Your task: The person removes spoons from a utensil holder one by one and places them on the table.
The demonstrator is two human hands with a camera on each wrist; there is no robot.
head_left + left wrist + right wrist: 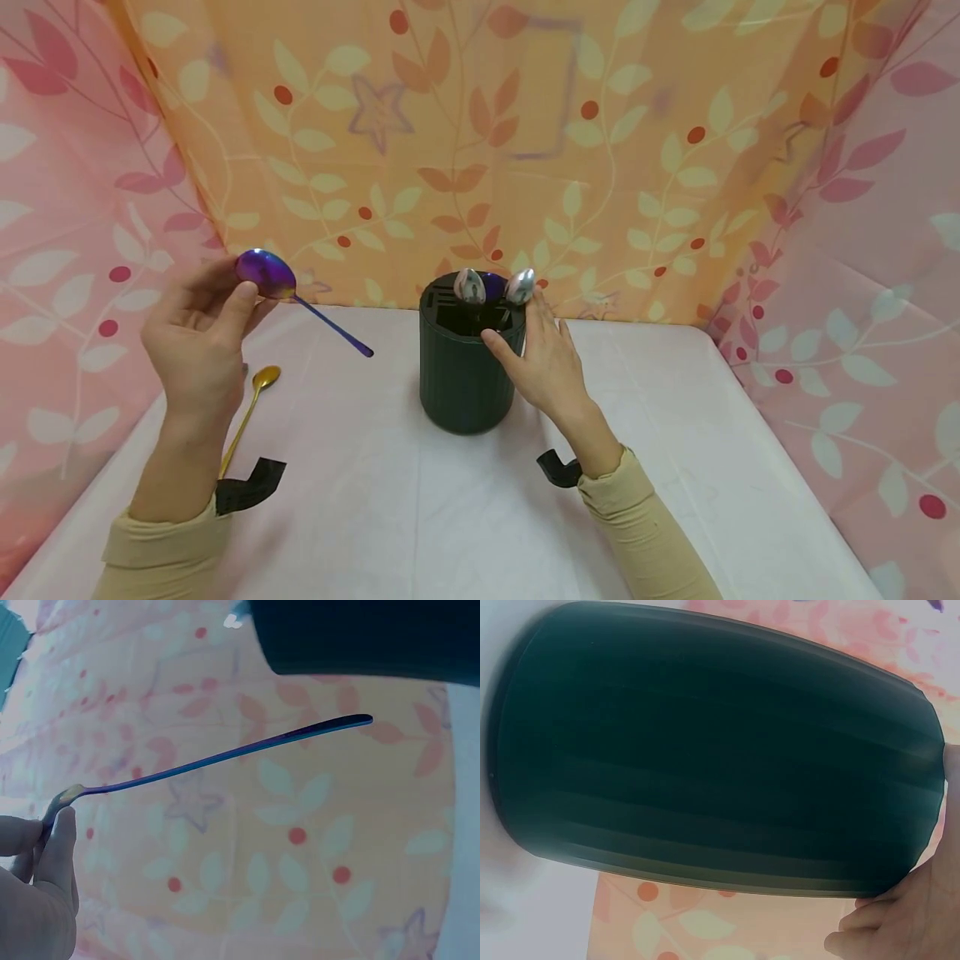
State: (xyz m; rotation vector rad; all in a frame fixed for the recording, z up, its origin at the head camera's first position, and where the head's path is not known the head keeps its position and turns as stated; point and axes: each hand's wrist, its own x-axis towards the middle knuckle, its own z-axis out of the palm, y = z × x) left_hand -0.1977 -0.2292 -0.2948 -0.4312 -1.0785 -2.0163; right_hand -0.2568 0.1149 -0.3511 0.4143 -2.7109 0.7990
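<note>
My left hand (198, 342) pinches a shiny purple-blue spoon (330, 325) by its bowl, held up over the left side of the table. The spoon's thin handle slants down to the right, its end left of the dark green utensil holder (467, 383). In the left wrist view, thumb and fingers close on the bowl and the long handle (225, 755) is free. My right hand (551, 358) rests at the holder's right rim, fingers extended along the far side and thumb at the front edge. Two silver spoons (470, 287) and a dark blue one (493, 286) stand in the holder, bowls up.
A gold spoon (243, 421) lies on the white-covered table (360, 517), partly hidden behind my left wrist. Another small piece shows beside it, mostly covered by the hand. Patterned cloth (480, 125) hangs behind the table and along both sides.
</note>
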